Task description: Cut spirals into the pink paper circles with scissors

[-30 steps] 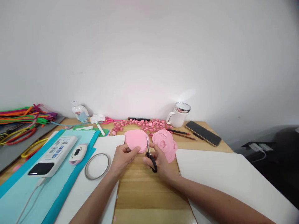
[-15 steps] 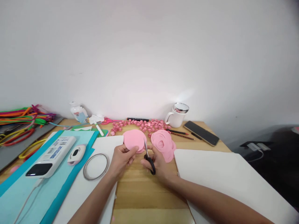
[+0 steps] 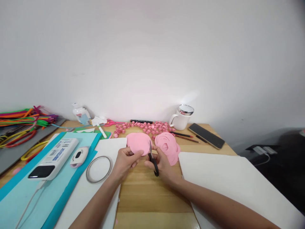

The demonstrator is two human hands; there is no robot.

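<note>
One pink paper disc (image 3: 138, 142) pinched in left hand (image 3: 125, 161); right hand (image 3: 163, 166) curled round black-handled scissors (image 3: 154, 164).

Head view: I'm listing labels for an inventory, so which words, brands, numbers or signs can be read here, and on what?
None can be read with certainty; these markings are too small or blurred:
White power bank: blue and dark print, illegible.
White bottle: reddish label print, illegible.
Small white-and-pink gadget: tiny dark marks, illegible.
Black marker pen: pale marks, illegible.
</note>
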